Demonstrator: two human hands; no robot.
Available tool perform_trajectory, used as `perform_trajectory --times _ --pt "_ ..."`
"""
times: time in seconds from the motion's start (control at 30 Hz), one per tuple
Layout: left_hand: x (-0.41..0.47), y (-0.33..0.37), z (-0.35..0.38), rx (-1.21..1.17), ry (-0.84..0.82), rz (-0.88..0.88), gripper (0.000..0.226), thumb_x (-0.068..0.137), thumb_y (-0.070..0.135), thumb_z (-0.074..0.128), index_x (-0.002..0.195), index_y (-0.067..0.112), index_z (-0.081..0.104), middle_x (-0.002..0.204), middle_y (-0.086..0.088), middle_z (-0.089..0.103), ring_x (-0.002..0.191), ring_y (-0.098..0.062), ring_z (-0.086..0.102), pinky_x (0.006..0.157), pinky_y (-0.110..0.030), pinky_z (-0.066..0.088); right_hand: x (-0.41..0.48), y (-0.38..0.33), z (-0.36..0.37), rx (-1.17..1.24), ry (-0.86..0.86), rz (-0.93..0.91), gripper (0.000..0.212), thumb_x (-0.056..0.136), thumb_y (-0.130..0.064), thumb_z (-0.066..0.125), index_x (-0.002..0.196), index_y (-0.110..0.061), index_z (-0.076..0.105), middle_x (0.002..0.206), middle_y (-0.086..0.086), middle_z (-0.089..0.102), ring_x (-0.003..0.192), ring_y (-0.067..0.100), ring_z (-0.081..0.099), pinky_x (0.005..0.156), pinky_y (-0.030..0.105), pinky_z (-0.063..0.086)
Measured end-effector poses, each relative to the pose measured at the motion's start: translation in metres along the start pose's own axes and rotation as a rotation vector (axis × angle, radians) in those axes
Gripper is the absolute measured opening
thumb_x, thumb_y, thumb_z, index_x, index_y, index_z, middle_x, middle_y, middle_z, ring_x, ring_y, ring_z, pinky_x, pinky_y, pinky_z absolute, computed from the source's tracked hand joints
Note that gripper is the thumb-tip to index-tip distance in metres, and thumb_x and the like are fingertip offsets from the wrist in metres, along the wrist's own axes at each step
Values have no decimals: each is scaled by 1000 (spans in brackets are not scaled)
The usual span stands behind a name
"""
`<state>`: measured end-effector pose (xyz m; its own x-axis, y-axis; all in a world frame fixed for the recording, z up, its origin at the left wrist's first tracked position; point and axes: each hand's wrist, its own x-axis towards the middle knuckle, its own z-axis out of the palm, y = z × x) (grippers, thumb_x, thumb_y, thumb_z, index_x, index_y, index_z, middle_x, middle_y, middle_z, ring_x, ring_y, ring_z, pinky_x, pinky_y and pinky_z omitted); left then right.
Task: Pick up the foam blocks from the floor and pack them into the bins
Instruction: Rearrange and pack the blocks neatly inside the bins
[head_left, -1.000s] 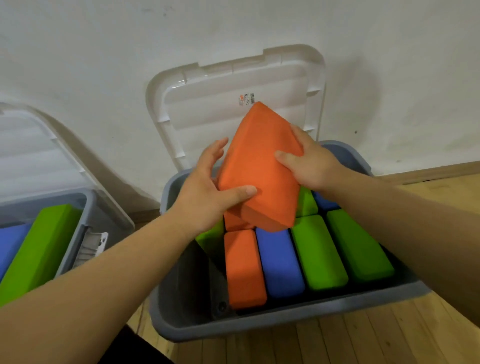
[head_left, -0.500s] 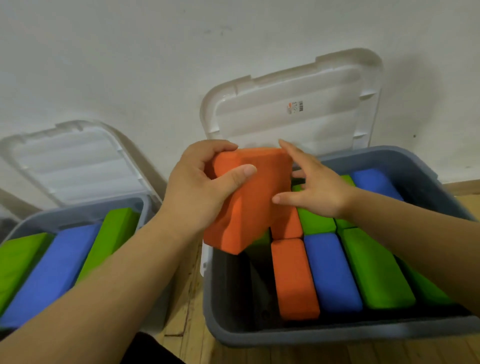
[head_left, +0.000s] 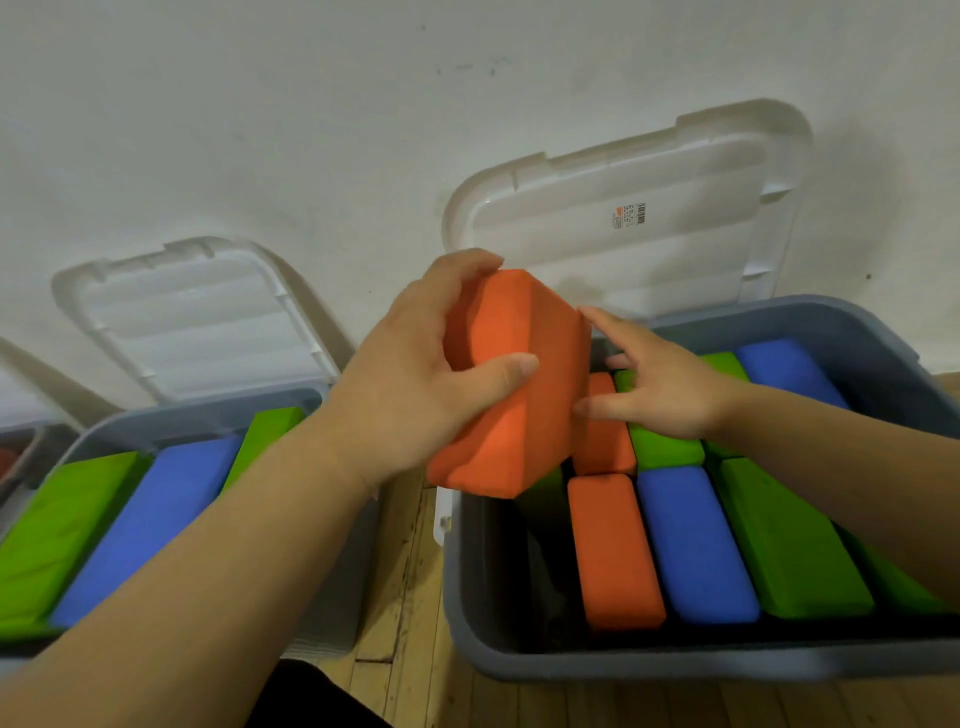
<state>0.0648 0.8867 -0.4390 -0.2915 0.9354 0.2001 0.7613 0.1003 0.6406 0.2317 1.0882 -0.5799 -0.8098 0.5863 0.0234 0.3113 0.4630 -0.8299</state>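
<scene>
Left hand (head_left: 410, 395) grips the orange foam block (head_left: 519, 415): thumb across the front face, fingers curled over the top end. Block is tilted and airborne, over the left edge of the right bin (head_left: 571, 667). Right hand (head_left: 660, 389) has straight fingers, tips touching the block's right side, holding nothing. Below the right hand: packed blocks (head_left: 696, 540) in rows, orange, blue, green. Left of the left hand: second bin (head_left: 197, 415), part filled.

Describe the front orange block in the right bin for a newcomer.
Start at the right grey bin, white lid open. In its near row, the orange block lies flat at the left end, beside a blue block. Another orange block sits behind it; the left hand holds a third.
</scene>
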Motion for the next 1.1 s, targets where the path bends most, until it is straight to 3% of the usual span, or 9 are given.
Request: perform_trajectory --times 0.1,0.23,0.37,0.5,0.6,0.73,0.9,1.1 --pt "-5 9 -11 114 -66 -20 63 81 57 74 135 56 42 125 15 59 111 -6 59 97 -37 51 -7 8 3 -203 -76 54 121 68 -57 86 157 -54 5 165 -15 22 144 7 34 116 29 34" --pt "-11 9 -6 205 -245 -101 57 82 57 75 133 55 49 116 19 64 104 2 61 93 -27 50 -13 15 6 -379 -166 65 125 70 -60 84 159 -47 -2 168 -3 16 153 13 18 116 22 20" --pt "-13 11 6 167 -284 -169 56 87 58 69 137 53 47 113 25 60 101 11 55 82 -16 45 -20 24 16 -508 -233 139 116 72 -78 68 160 -45 0 170 5 6 157 22 8 125 38 16" --pt "-17 14 9 191 -271 -177 50 89 55 66 135 53 47 108 21 62 96 3 59 79 -17 47 -28 40 37 -729 -298 215 110 68 -94 38 159 -46 1 171 6 1 156 33 6 125 49 14" --pt "-20 14 6 208 -265 -201 50 89 55 66 135 52 47 111 18 63 96 1 60 78 -19 48 -39 43 50 -806 -354 244 98 79 -88 39 158 -49 -2 170 3 -11 156 34 -7 125 52 4" --pt "-24 14 5 216 -246 -206 51 89 56 65 136 51 47 114 19 62 100 -3 60 80 -18 47 -39 37 48 -818 -360 244 96 79 -88 40 158 -51 -1 169 -2 -19 156 34 -9 125 53 4" --pt "-24 15 6 195 -263 -220 52 89 58 64 138 50 48 119 20 60 105 -4 59 81 -18 46 -35 35 40 -831 -409 257 96 81 -83 47 159 -49 1 170 -6 -14 156 34 -6 125 52 7" --pt "-29 -7 40 199 -351 -253 64 90 57 66 148 43 41 131 7 60 112 -14 60 97 -32 50 -35 35 39 -833 -424 267 97 82 -83 47 159 -49 -1 170 -4 -11 156 36 -5 125 52 8"
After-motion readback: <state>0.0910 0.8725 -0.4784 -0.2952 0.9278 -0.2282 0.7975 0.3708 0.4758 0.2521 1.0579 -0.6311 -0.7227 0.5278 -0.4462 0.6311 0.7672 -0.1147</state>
